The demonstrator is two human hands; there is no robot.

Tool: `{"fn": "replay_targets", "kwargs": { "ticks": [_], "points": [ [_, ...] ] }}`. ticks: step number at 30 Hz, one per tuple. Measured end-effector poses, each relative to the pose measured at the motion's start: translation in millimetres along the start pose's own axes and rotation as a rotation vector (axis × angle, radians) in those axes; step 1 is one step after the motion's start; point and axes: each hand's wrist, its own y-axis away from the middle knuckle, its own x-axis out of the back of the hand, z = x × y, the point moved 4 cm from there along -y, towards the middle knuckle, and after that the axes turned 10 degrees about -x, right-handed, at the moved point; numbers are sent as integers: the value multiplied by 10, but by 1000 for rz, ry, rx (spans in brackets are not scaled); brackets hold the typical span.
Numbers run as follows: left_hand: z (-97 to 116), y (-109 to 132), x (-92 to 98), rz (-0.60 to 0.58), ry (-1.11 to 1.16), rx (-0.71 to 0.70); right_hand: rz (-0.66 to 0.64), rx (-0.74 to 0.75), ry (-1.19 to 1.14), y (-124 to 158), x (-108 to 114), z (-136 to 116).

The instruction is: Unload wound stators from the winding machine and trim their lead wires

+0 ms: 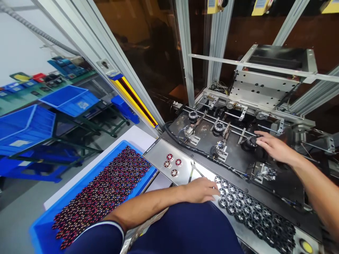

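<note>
My right hand [277,149] reaches over the machine bed. Its fingertips are on a dark round part [251,141] at the right-hand station, and the hand hides some of that part. My left hand [201,189] is low over the front edge of the metal tray [156,155], fingers slightly apart beside the nearest black spoked rings [222,202]. Nothing shows between those fingers, though their undersides are hidden. Green-handled pliers [193,168] lie just beyond this hand. Several small red-and-silver round parts [174,173] rest farther left on the tray.
Two more stations hold round parts [219,127] along a metal rail. Left of the tray, a blue bin [120,145] carries rows of small dark and red parts. A yellow-and-black light barrier [136,100] runs along the frame post. Blue crates [70,100] stand farther left.
</note>
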Motion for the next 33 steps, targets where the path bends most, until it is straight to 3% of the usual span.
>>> {"fn": "replay_targets", "kwargs": {
  "ticks": [2, 5, 12, 20, 33],
  "points": [
    [-86, -51, -201, -119, -30, -48, 15, -18, 65, -271, -5, 331],
    [-142, -95, -381, -248, -82, -73, 8, 0, 134, -442, -109, 615],
    [-124, -71, -501, -404, -176, -87, -25, 50, 232, -515, -207, 815],
    [-83, -71, -585, -415, -241, -111, -73, 21, 323, -598, -270, 843],
    [27, -19, -766, -304, -278, -42, -113, -101, 350, -614, -347, 762]
  ]
}}
